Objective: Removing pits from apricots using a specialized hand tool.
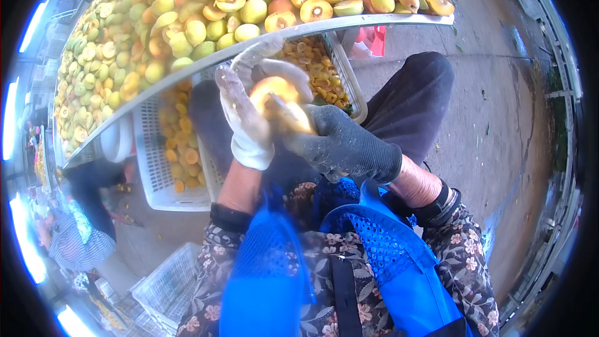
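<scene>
My left hand [245, 114], in a pale work glove, cups a cut yellow stone fruit [277, 85] above my lap. My right hand [348, 139] wears a dark grey knitted glove. It grips a narrow metal tool [284, 108], whose tip meets the middle of the cut face; blur hides its exact shape and its handle is inside the fist. Just beyond my hands runs the metal edge [309, 29] of a table heaped with whole and halved stone fruit [196, 30].
Below the table edge, one plastic crate [350, 77] holds small fruit pieces and a white crate [154, 168] holds orange halves. Another white crate [166, 281] stands behind at left. A person in a striped hat [82, 248] is at left. My knee [421, 89] juts out at right.
</scene>
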`<state>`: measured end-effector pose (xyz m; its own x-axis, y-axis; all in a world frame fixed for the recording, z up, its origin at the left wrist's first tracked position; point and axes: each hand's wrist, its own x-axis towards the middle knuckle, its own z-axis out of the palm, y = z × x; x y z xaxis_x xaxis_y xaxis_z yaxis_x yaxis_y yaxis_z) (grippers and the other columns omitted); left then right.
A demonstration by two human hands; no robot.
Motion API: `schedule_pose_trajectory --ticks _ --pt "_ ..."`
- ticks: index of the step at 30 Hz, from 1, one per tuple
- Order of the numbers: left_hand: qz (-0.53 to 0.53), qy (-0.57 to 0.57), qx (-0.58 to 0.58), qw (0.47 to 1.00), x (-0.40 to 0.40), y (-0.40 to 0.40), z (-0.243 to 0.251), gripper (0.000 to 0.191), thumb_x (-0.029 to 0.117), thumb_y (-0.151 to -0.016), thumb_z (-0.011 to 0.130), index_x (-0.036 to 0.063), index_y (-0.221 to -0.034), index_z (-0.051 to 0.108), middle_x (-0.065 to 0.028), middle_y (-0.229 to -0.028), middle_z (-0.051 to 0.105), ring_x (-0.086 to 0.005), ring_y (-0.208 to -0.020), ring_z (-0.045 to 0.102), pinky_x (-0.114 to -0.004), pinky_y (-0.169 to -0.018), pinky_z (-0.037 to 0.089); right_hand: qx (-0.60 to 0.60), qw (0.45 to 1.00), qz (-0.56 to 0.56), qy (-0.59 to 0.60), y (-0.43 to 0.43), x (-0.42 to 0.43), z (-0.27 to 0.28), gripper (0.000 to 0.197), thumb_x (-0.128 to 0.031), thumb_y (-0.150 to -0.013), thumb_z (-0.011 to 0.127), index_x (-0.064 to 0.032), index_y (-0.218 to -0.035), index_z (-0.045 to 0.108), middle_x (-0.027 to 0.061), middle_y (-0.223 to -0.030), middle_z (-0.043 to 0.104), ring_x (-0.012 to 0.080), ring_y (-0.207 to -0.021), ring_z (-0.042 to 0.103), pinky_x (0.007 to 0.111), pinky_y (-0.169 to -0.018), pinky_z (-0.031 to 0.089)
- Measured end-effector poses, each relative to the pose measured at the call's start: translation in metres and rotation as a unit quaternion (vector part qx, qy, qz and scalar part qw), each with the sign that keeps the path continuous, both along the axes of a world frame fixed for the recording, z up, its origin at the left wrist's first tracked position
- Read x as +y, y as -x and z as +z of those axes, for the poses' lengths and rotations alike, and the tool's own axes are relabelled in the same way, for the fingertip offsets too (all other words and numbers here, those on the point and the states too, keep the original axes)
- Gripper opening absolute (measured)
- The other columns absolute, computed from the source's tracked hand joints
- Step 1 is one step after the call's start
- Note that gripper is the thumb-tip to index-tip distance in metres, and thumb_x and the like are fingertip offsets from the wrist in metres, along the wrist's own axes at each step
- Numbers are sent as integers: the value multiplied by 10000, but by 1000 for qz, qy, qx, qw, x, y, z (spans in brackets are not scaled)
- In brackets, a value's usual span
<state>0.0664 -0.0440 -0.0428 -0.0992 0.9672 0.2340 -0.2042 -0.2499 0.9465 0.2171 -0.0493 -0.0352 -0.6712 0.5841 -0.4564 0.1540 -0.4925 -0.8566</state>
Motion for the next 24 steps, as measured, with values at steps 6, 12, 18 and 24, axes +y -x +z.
schedule_pose_trajectory --ticks 6,12,18,24 --pt "-18 9 45 999 11 22 0 751 565 -1035 217 -76 -1173 582 -147 -816 686 -212 -694 661 -280 -683 524 -98 932 -14 -349 -1 4 -6 213 -151 -855 646 23 -962 585 101 -696 626 200 -608 613 363 -563 475" --pt "-201 -46 223 953 28 37 28 787 591 -1013 286 -105 -1120 639 -168 -806 699 -198 -736 680 -295 -673 525 56 995 -14 -78 0 5 -2 192 -159 -871 644 14 -921 575 39 -685 605 142 -603 575 327 -549 455" --pt "-95 1 213 973 23 20 26 969 723 -953 115 -70 -1019 667 -148 -705 662 -208 -653 630 -296 -628 496 61 998 13 -16 -9 15 11 193 -198 -881 661 -18 -905 595 -10 -650 568 74 -563 562 260 -498 422" --pt "-48 48 -37 997 30 0 10 910 670 -982 103 -65 -969 638 -155 -657 637 -226 -595 610 -305 -599 501 83 986 47 -134 -13 33 -46 213 -227 -871 681 -26 -901 616 26 -639 592 105 -538 595 268 -461 416"
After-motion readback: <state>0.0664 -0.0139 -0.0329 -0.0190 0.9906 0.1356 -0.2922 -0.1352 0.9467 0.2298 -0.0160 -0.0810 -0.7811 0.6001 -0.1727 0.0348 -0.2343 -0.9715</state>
